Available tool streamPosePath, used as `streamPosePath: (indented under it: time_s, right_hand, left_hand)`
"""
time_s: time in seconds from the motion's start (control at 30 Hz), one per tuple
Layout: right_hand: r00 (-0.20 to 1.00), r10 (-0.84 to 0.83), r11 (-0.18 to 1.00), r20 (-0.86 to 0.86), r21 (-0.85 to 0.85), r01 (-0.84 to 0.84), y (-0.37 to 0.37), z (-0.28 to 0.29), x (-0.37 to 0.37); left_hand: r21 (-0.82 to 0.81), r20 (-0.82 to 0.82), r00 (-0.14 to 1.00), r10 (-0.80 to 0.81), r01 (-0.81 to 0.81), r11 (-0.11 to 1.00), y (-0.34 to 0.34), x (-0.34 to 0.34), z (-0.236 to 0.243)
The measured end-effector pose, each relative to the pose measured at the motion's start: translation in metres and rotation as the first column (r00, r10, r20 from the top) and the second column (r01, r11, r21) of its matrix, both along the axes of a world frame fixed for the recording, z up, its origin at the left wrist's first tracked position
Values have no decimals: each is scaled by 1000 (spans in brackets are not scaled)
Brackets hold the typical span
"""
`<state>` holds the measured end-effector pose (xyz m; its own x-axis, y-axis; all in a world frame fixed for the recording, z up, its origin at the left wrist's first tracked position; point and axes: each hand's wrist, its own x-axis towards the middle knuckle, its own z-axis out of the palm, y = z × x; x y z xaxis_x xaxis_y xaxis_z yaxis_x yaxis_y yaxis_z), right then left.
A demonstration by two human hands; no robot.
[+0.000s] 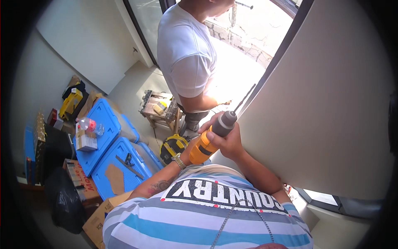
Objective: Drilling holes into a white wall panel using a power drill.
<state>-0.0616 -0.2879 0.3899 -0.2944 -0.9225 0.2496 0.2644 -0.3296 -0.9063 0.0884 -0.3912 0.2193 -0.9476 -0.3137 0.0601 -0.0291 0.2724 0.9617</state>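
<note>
I hold an orange drill (201, 151) with a dark chuck and a long bit (245, 96) pointing up and to the right. My right hand (228, 143) is closed round the drill's body just below the chuck, thumb across it. My left hand (188, 150), with a metal watch on the wrist, grips the lower end, its fingers mostly hidden behind the tool. The drill is beside a pale, smooth panel (311, 103) on the right. Just beyond my hands stands a co-worker (182, 62) in a white T-shirt, one hand low in the bright light.
Blue-lidded bins (98, 120) on the left carry a clear bottle (89, 124) and box. Nearby are a black bag (62, 199), cardboard boxes (95, 220) and yellow cases (71, 101). A wooden stool (151, 108) and yellow-black tool bag (172, 147) stand ahead, by a bright doorway.
</note>
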Motion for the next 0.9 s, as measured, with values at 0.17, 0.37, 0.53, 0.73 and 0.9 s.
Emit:
streamPosePath:
  time_s: [0.17,0.37,0.53,0.73,0.9]
  right_hand:
    - [996,-49,999,74,-13,50,-49,0,-35]
    - [978,-139,990,155,50,133,-105,2,-80]
    - [990,-119,993,74,-15,121,-126,-6,-128]
    - [994,-105,989,14,-104,106,-140,-13,-176]
    - [992,-122,968,-45,-228,109,-152,-18,-184]
  left_hand:
    - [-192,-125,992,30,-54,980,-59,-56,43]
    - [-216,-40,999,7,-16,976,-112,-99,57]
    - [-349,34,999,29,-15,937,-144,-127,30]
    - [-194,431,855,288,-224,955,-170,-56,25]
    - [-275,371,875,310,-215,937,-190,-67,27]
